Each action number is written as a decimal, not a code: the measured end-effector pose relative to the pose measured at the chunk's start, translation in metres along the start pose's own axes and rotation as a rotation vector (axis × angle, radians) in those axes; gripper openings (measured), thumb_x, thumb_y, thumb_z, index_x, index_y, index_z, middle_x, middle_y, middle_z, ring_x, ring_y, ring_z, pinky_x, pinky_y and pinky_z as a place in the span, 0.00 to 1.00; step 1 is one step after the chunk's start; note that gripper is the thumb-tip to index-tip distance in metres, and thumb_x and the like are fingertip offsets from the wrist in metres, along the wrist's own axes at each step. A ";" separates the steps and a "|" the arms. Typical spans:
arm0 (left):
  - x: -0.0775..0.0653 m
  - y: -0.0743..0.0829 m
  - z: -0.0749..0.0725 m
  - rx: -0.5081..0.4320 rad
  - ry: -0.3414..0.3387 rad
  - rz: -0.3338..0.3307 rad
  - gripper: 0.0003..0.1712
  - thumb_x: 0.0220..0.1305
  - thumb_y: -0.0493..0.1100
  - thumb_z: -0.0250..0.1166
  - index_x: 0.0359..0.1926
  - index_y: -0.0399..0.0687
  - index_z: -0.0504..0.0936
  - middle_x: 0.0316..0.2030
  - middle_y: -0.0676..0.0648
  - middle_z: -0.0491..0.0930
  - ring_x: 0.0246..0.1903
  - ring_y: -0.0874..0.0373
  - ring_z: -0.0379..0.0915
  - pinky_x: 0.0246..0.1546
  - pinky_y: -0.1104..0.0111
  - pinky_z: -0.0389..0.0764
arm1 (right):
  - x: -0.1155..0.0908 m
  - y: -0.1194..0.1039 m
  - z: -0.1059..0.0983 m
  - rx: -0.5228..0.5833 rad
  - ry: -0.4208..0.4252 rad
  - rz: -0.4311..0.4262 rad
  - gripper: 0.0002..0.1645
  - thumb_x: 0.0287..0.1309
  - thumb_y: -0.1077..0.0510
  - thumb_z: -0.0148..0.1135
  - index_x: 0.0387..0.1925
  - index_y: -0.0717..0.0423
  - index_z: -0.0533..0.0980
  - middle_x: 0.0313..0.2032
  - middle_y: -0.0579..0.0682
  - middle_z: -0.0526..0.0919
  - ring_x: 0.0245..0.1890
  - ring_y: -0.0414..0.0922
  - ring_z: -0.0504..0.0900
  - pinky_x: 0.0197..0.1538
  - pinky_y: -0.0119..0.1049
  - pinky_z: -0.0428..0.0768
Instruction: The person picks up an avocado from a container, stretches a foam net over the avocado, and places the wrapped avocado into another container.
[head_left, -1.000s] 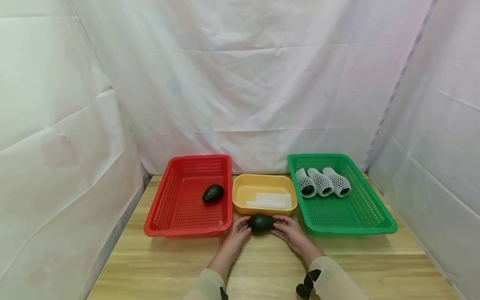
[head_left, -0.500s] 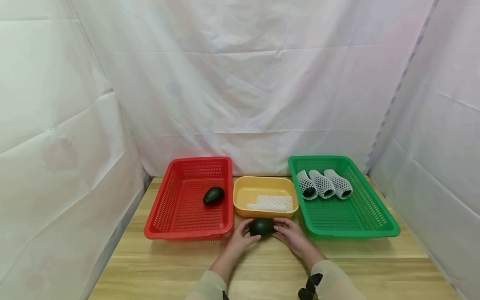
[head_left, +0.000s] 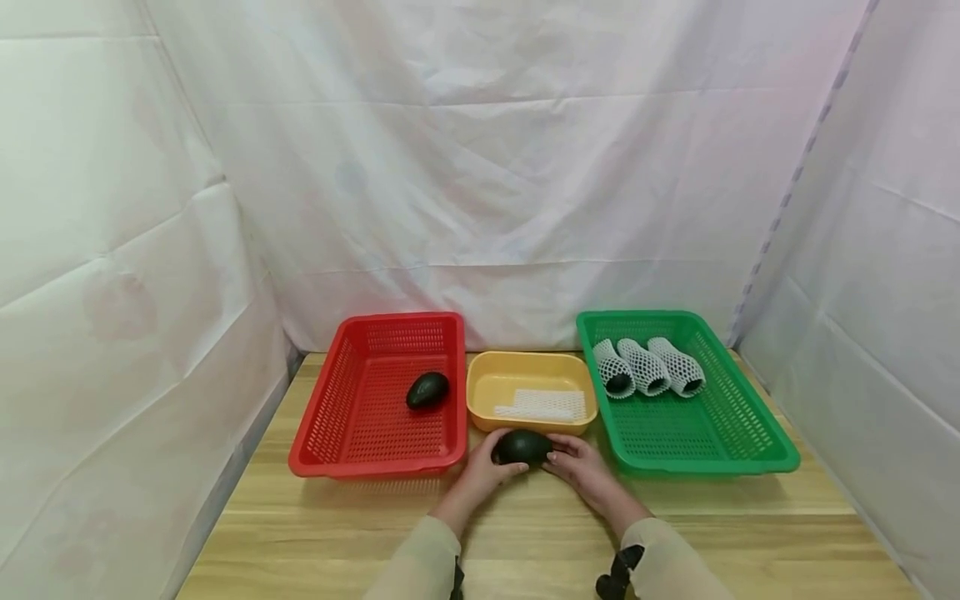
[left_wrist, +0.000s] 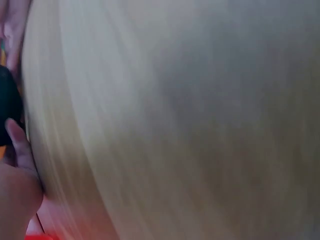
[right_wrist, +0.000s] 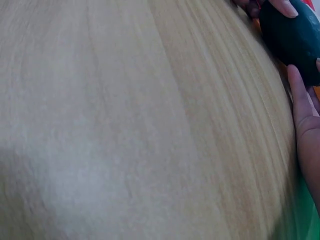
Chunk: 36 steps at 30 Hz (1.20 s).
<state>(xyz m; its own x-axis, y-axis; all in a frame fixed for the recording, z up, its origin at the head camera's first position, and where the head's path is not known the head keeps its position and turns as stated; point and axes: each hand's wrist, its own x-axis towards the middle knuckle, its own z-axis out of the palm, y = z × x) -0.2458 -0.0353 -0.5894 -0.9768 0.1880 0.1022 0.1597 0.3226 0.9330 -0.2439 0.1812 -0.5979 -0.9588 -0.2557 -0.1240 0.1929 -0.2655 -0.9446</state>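
Observation:
Between my two hands, just in front of the yellow tray (head_left: 487, 367), is a dark green avocado (head_left: 522, 447). My left hand (head_left: 478, 473) grips its left end, the thumb along the near side. At the other end, my right hand (head_left: 588, 477) holds it with thumb and fingertips. The right wrist view shows the avocado (right_wrist: 292, 42) with fingers of both hands on it. Only a dark part of the avocado (left_wrist: 9, 102) enters the left wrist view, at its left edge. White foam net sleeves (head_left: 542, 403) lie flat in the yellow tray.
On the left stands a red basket (head_left: 352, 468) with another avocado (head_left: 427, 390) inside. A green basket (head_left: 705, 468) on the right holds 3 avocados in white foam nets (head_left: 643, 367). White cloth (head_left: 480, 183) hangs behind and along both sides of the wooden table (head_left: 315, 533).
The left hand has shifted its hold, its thumb now reaching along the avocado's near side. The avocado has turned slightly between the hands. The right hand stays at its right end.

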 end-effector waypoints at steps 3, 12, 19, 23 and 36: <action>0.003 -0.004 -0.002 -0.059 0.000 0.042 0.33 0.50 0.36 0.77 0.58 0.41 0.75 0.53 0.40 0.77 0.50 0.50 0.70 0.53 0.59 0.70 | 0.000 -0.001 0.004 -0.010 0.032 -0.013 0.30 0.66 0.72 0.53 0.65 0.79 0.57 0.49 0.59 0.73 0.44 0.44 0.80 0.53 0.43 0.79; 0.005 -0.007 0.000 -0.146 -0.003 0.046 0.33 0.48 0.33 0.77 0.56 0.38 0.74 0.51 0.39 0.76 0.49 0.51 0.70 0.50 0.62 0.71 | -0.003 -0.008 0.018 -0.271 0.230 -0.050 0.23 0.58 0.73 0.58 0.56 0.75 0.69 0.40 0.61 0.80 0.38 0.53 0.83 0.40 0.42 0.83; 0.004 -0.004 -0.001 -0.140 -0.018 -0.012 0.32 0.49 0.36 0.77 0.56 0.43 0.75 0.52 0.44 0.75 0.47 0.54 0.67 0.47 0.66 0.70 | -0.012 -0.033 0.032 -1.007 0.198 -0.248 0.12 0.57 0.66 0.67 0.43 0.63 0.78 0.31 0.47 0.80 0.31 0.42 0.78 0.34 0.36 0.78; 0.004 -0.001 -0.004 -0.185 -0.011 -0.010 0.32 0.49 0.33 0.76 0.56 0.41 0.75 0.51 0.42 0.75 0.45 0.54 0.68 0.42 0.68 0.73 | -0.011 -0.051 0.042 -1.359 0.169 -0.506 0.10 0.52 0.61 0.72 0.37 0.56 0.81 0.31 0.45 0.80 0.33 0.43 0.79 0.36 0.40 0.79; 0.003 -0.003 -0.009 -0.114 0.005 0.014 0.31 0.49 0.34 0.77 0.56 0.42 0.75 0.50 0.44 0.77 0.46 0.56 0.69 0.46 0.66 0.72 | 0.016 -0.070 0.042 -1.532 0.244 -0.495 0.28 0.54 0.49 0.72 0.53 0.61 0.79 0.48 0.58 0.82 0.51 0.58 0.77 0.55 0.54 0.72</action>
<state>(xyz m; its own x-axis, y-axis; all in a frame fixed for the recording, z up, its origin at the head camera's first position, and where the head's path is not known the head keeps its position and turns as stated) -0.2506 -0.0442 -0.5891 -0.9753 0.1875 0.1168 0.1564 0.2128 0.9645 -0.2638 0.1564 -0.5205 -0.8976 -0.2468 0.3653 -0.3609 0.8872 -0.2875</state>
